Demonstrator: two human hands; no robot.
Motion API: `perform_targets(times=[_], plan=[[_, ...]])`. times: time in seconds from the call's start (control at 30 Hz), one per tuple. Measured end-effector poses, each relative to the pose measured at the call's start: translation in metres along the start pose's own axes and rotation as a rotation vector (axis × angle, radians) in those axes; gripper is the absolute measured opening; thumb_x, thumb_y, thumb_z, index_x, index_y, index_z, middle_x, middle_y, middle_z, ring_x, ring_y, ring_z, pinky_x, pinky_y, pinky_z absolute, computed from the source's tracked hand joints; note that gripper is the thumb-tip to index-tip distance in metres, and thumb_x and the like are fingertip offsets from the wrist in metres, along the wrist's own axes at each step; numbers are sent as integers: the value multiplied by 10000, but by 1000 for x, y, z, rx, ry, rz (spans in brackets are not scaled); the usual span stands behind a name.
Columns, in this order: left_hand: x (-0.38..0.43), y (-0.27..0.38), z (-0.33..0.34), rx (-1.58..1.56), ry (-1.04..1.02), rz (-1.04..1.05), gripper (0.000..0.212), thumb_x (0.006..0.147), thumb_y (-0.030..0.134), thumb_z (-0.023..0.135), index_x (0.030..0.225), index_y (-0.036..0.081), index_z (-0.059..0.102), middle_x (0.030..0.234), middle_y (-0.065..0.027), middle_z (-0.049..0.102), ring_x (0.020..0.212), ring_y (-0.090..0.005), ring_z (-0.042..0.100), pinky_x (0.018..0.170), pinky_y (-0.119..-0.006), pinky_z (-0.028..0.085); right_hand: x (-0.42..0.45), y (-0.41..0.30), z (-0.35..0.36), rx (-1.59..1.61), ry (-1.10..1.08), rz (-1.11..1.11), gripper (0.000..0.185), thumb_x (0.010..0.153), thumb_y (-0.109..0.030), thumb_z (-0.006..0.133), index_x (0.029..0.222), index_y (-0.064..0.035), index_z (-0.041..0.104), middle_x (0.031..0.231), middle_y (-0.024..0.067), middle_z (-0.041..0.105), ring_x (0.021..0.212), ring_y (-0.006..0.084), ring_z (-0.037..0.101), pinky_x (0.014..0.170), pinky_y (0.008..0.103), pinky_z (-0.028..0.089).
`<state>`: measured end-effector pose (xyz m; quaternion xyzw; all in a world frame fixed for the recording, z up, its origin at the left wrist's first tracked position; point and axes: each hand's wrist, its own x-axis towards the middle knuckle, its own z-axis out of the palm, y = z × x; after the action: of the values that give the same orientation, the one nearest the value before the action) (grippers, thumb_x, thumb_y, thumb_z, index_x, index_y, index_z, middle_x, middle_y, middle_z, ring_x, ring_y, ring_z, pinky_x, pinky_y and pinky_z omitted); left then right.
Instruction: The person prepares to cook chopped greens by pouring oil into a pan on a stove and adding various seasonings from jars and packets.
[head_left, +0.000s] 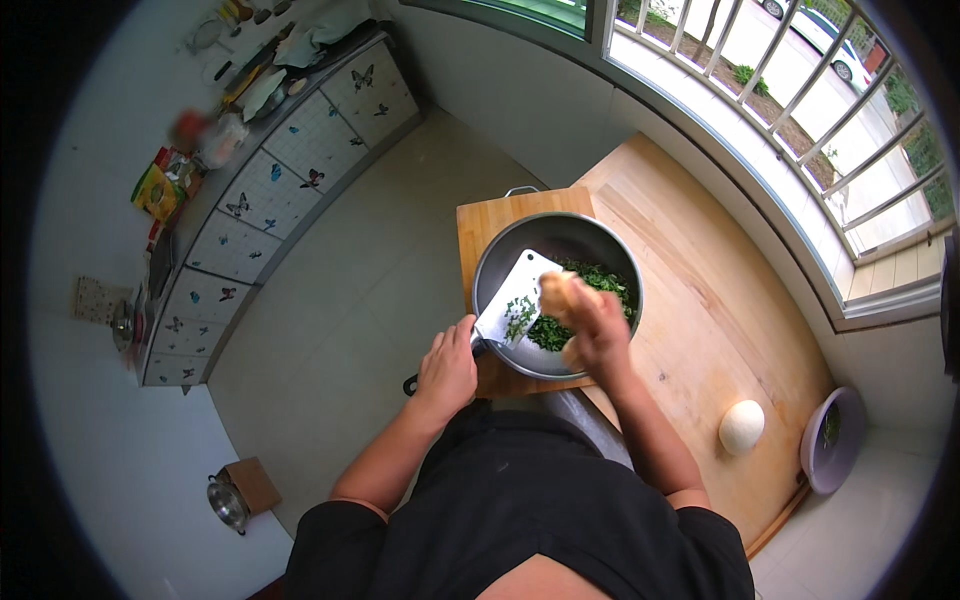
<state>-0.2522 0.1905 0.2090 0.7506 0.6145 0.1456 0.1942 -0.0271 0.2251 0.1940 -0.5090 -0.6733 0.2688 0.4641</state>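
Note:
My left hand (448, 367) grips the black handle of a kitchen cleaver (532, 277). Its broad blade lies flat over a round metal bowl (486, 259), and bits of chopped greens cling near the handle end. More chopped greens (551, 334) lie in the bowl, partly covered by the blade and my other hand. Blurred by motion, my right hand (592, 322) is above the bowl beside the blade, thumb and fingers apart. I see nothing clearly held in it. Under the bowl is a wooden cutting board (480, 217).
To the right, a smooth whitish dough-like ball (742, 427) rests on the wooden table (667, 300). A purple basin (817, 450) with some greens stands at the table's far right. A barred window (787, 97) borders the table. Cabinets (270, 187) line the left wall.

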Motion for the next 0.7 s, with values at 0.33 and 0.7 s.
perform_targets(times=[0.33,0.7], plan=[[0,24,-3,-282,-30,-17,604,679,-30,515,1236,-44,283,1016,-243,541,955,-391,523,831,-432,422,-37,-2,28,-383,-19,-285,512,633,-152,647,1135,-225,574,873,98,525,671,229,561,535,310,476],[-4,16,-12,-105,-62,160,471,676,-19,498,1142,-40,437,1041,-193,555,909,-353,519,822,-413,418,-44,-15,23,-417,-90,-425,497,691,-60,569,1148,-257,569,920,84,525,742,200,552,584,317,468]])
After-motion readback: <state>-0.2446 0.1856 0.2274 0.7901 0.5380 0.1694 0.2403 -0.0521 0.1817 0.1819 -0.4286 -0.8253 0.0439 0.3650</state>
